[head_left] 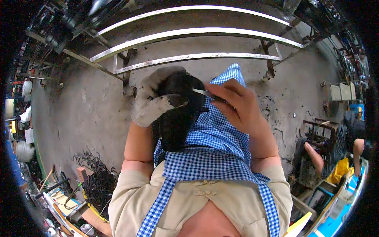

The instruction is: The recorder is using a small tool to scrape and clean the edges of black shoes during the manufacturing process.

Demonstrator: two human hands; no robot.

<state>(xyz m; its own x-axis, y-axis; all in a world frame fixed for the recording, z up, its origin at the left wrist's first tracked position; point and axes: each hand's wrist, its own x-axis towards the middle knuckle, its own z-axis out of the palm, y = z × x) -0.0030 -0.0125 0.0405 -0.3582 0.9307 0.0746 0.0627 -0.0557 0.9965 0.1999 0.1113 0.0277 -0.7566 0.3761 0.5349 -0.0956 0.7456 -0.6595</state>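
Grey, stained concrete floor (90,114) fills the workshop scene, crossed at the far side by long pale metal bars (189,33) on a low frame. At the centre, the fingers of the bare right hand (237,106) are pinched closed on a slim metal blade (201,93), its bright tip touching the upper edge of a black rubber part (177,114). The left hand (156,98), in a soiled white work glove, is wrapped around that part from the left, thumb pressed across its front, holding it upright over the lap. Beneath both hands a blue-and-white checked apron (213,146) spreads over a beige short-sleeved shirt (134,197). By the look of it the trimming is under way rather than finished: the blade is at the top rim, and whether the rest of the edge has been cleaned cannot be told, since the glove and the dark surface hide the detail. Black curled offcuts (98,181) lie heaped on the floor at the near left beside a clutter of tools, and thinner black scraps (276,114) are scattered on the concrete to the right, which suggests a good deal of cutting done at this spot. At the right edge another person's arm (316,156) reaches down among metal racks (319,130), well apart from the wearer's hands.
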